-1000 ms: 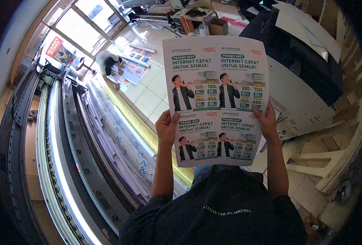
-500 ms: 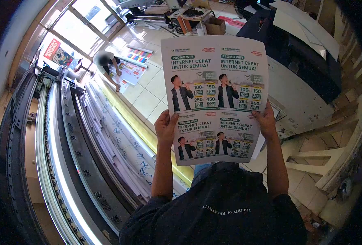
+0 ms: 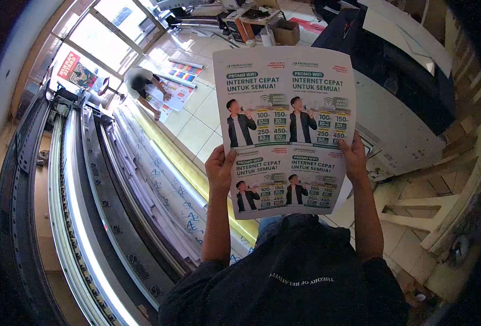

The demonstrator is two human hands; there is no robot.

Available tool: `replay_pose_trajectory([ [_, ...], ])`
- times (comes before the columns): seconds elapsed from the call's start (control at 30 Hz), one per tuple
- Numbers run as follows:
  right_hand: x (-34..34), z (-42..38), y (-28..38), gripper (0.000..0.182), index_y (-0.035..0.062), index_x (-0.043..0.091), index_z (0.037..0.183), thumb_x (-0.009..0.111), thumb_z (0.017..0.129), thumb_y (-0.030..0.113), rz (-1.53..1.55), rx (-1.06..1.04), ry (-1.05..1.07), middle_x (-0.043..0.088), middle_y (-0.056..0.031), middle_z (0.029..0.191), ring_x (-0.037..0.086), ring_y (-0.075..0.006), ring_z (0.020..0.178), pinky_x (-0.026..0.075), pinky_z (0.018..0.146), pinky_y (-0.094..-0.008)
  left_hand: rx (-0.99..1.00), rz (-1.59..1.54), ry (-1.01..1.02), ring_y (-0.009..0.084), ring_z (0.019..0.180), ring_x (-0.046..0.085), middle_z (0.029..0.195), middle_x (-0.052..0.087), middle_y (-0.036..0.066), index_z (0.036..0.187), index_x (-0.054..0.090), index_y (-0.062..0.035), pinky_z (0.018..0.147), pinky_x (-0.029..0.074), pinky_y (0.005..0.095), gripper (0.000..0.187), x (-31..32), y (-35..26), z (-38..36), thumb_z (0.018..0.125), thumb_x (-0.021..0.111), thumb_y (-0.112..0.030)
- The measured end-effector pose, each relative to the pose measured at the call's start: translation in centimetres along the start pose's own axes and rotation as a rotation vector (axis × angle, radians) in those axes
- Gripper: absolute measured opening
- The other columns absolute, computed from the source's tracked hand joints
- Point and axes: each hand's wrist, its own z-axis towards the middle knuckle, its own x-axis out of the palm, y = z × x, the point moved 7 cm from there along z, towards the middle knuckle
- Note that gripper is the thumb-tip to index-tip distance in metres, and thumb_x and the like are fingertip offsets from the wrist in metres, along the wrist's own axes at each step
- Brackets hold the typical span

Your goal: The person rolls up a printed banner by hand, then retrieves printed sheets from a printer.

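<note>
Shirt: the black shirt [image 3: 284, 271] was seen nearest, at 6 o'clock, below the sheet.
Left hand: the left hand [image 3: 219, 165] was closed on the sheet's edge at 8 o'clock, with the thumb laid over the front.
Right hand: the right hand [image 3: 354, 158] was closed on the opposite edge at 4 o'clock, again with the thumb in front.
Printed sheet: the printed sheet [image 3: 288, 145] was held up between both hands, clear of the floor [image 3: 202, 117]. It was gripped by its side margins, probably so that most of the print was kept uncovered and the paper spread.
Sheet direction: the printed face was turned to the wearer, its headings upright and its top edge at 12 o'clock.
Long axis: it was aligned roughly from 12 to 6 o'clock.
Rolls: at 8 o'clock, long white rolls [image 3: 153, 204] were laid lengthwise beside a long machine [image 3: 110, 217], likely to be kept straight; a yellow roll [image 3: 171, 149] was placed alongside.
Cabinet: a white cabinet [image 3: 395, 127] was seen towards 3 o'clock.
Co-worker: at 10 o'clock, colourful sheets [image 3: 181, 93] were spread on the floor and touched by another person [image 3: 137, 81].
Box: a cardboard box [image 3: 285, 33] was seen at 12 o'clock.
</note>
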Motion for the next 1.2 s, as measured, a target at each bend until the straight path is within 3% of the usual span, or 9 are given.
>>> replay_pose_trajectory([
  [0.2,-0.7,-0.4,-2.5,0.035,0.0016,0.047,0.117,0.060,0.087,0.015,-0.162,0.059,-0.012,0.060,-0.0110,0.104,0.057,-0.0182,0.094,0.048,0.084,-0.0328,0.045,0.235,-0.108,0.0105,0.078,0.057,0.089,0.062,0.003,0.105,0.056,0.0007,0.071,0.048,0.0237,0.024,-3.1,2.5,1.2,0.082,0.064,-0.003],
  [0.37,1.2,-1.9,-7.1,0.041,0.0018,0.041,0.125,0.056,0.089,0.014,-0.118,0.071,0.139,0.060,-0.0139,0.109,0.057,-0.0187,0.101,0.047,0.085,-0.0344,0.036,0.384,-0.087,0.0160,0.082,0.059,0.092,0.064,0.015,0.113,0.046,0.0033,0.071,0.047,0.0265,0.033,-4.9,1.2,-0.4,0.088,0.059,-0.015],
  [0.57,0.2,-2.8,-15.4,0.056,0.0068,0.028,0.135,0.058,0.087,0.012,-0.110,0.445,0.162,0.056,-0.0195,0.113,0.056,-0.0229,0.104,0.047,0.086,-0.0379,0.030,0.362,-0.122,0.0157,0.083,0.060,0.092,0.064,0.015,0.113,0.047,0.0047,0.071,0.048,0.0273,0.033,-4.9,0.7,-0.6,0.088,0.059,-0.015],
  [0.63,-0.6,-4.7,-19.4,0.060,0.0099,0.026,0.136,0.059,0.086,0.013,-0.241,0.650,0.117,0.056,-0.0183,0.111,0.057,-0.0249,0.101,0.047,0.086,-0.0379,-0.005,0.359,-0.044,0.0158,0.083,0.060,0.093,0.064,0.015,0.113,0.048,0.0051,0.072,0.048,0.0274,0.033,-3.0,0.6,0.4,0.088,0.059,-0.014],
  [0.77,-2.0,-8.2,-25.8,0.064,0.0102,0.023,0.138,0.059,0.085,0.012,0.056,0.913,0.047,0.054,-0.0183,0.114,0.053,-0.0284,0.106,0.042,0.091,-0.0457,-0.107,0.558,0.276,0.0154,0.083,0.062,0.092,0.066,0.014,0.119,0.048,0.0032,0.071,0.049,0.0272,0.037,4.6,3.0,2.8,0.089,0.056,-0.018],
  [0.97,-3.4,-12.1,-30.3,0.065,0.0099,0.020,0.140,0.058,0.087,0.015,0.030,0.923,0.101,0.053,-0.0184,0.118,0.053,-0.0282,0.102,0.044,0.087,-0.0446,-0.003,0.912,0.552,0.0307,0.075,0.066,0.083,0.065,0.021,0.114,0.056,-0.0021,0.069,0.050,0.0371,0.030,16.4,4.2,3.9,0.088,0.053,-0.016],
  [1.0,-4.2,-12.4,-31.3,0.062,0.0155,0.027,0.137,0.059,0.084,0.016,-0.111,0.971,0.083,0.059,-0.0112,0.105,0.055,-0.0230,0.096,0.045,0.081,-0.0427,0.009,0.911,0.559,0.0307,0.075,0.066,0.083,0.065,0.021,0.114,0.056,-0.0021,0.069,0.050,0.0371,0.030,17.8,3.8,3.7,0.088,0.053,-0.016],
  [1.07,-5.1,-12.7,-33.2,0.061,0.0157,0.028,0.136,0.060,0.084,0.018,-0.040,0.886,0.083,0.058,-0.0104,0.107,0.056,-0.0228,0.095,0.047,0.080,-0.0419,0.249,1.131,0.721,0.0293,0.074,0.067,0.085,0.065,0.022,0.114,0.057,-0.0024,0.068,0.051,0.0378,0.032,21.5,2.5,3.0,0.088,0.054,-0.019],
  [1.2,-8.8,-10.3,-27.8,0.058,0.0158,0.030,0.136,0.059,0.087,0.023,0.171,0.737,-0.017,0.055,-0.0095,0.117,0.058,-0.0227,0.097,0.048,0.081,-0.0407,0.365,1.194,0.936,0.0307,0.070,0.065,0.082,0.066,0.016,0.111,0.059,-0.0099,0.066,0.052,0.0417,0.027,25.1,0.3,0.5,0.086,0.055,-0.018],
])
